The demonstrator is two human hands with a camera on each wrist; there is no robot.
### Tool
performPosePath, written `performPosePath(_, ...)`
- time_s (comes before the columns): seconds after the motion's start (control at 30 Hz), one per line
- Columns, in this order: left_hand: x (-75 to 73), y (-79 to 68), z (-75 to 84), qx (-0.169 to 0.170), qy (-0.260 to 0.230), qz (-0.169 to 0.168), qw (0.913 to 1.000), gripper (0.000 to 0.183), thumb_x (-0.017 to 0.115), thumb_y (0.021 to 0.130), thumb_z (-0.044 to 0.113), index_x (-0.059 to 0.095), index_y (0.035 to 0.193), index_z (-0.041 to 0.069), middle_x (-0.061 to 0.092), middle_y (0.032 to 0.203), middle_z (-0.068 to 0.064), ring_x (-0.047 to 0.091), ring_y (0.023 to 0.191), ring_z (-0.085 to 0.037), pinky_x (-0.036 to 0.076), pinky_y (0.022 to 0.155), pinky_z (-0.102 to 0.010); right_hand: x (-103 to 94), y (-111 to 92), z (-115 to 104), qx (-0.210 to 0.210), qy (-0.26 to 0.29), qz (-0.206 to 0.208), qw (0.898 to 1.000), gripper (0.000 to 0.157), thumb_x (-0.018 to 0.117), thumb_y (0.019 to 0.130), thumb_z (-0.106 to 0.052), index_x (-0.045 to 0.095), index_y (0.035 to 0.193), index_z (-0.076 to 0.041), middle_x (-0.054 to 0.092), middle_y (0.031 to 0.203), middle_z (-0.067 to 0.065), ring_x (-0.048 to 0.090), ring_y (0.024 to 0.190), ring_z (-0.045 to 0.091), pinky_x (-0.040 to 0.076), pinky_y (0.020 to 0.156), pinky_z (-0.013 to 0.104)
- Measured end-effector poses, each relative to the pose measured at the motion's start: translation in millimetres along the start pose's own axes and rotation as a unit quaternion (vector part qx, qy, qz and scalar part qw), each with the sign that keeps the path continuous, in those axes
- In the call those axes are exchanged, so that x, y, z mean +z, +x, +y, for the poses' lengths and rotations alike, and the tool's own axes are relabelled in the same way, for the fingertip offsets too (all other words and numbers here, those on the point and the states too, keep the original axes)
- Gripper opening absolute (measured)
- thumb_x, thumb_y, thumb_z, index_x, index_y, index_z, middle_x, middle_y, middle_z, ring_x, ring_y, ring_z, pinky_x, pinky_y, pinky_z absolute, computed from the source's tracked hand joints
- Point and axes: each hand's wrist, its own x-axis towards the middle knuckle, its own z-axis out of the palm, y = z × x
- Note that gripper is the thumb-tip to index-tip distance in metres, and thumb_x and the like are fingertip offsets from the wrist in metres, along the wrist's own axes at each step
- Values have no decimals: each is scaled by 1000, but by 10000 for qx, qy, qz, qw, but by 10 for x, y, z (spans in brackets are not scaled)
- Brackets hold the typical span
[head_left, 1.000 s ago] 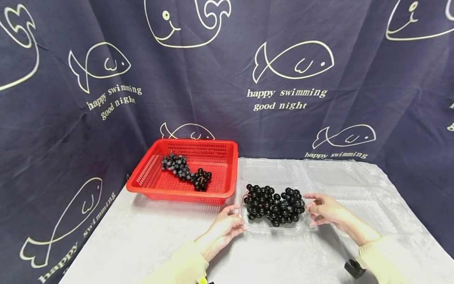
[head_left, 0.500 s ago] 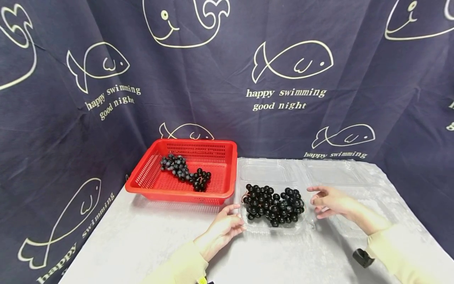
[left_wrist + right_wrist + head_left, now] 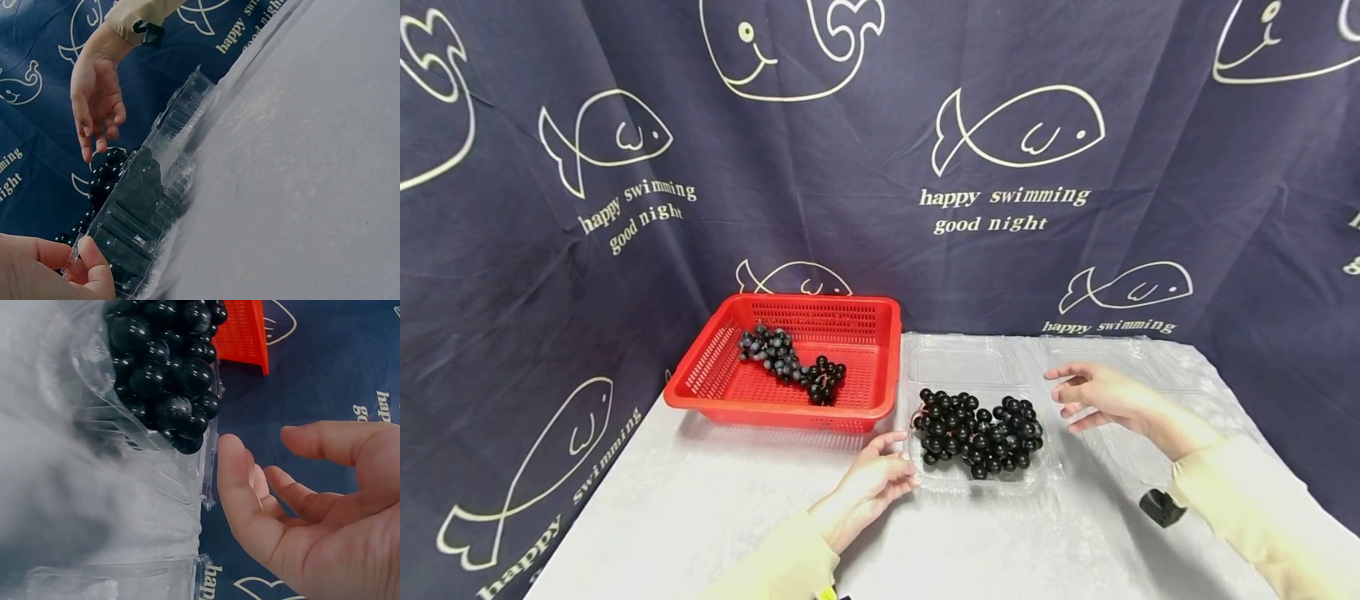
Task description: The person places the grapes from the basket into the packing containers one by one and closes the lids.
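Left fingers [image 3: 97,269] on container [image 3: 134,200] edge, right fingers [image 3: 239,487] apart

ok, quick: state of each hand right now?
Left hand: closed, pinching the edge of the clear container.
Right hand: open, holding nothing.
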Motion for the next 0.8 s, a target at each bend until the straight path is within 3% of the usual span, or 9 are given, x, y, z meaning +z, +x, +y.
performPosePath(0.33,-12,-20,22,-48,43,-51,10000,61,52,74,-17,36,132,-4,45,93,-9,52,72,-18,50,66,-27,-80,173,-126,11,11,138,9999,58,52,92,-13,27,139,8,51,101,8,58,79,13,54,79,40)
performPosePath(0.5,-23,-21,18,-59,56,-78,9999,61,51,75,-17,35,133,-5,46,95,-10,54,74,-21,50,67,-28,-102,298,-148,-15,247,139,9996,55,51,92,-11,28,139,7,53,96,3,59,78,10,54,80,39)
performPosePath(0.8,-24,-14,16,-44,88,-121,9999,62,51,74,-17,35,133,-5,44,93,-9,51,72,-16,49,67,-27,-166,479,-136,129,646,118,9978,43,50,91,-10,38,131,1,53,97,-1,60,77,10,53,78,35)
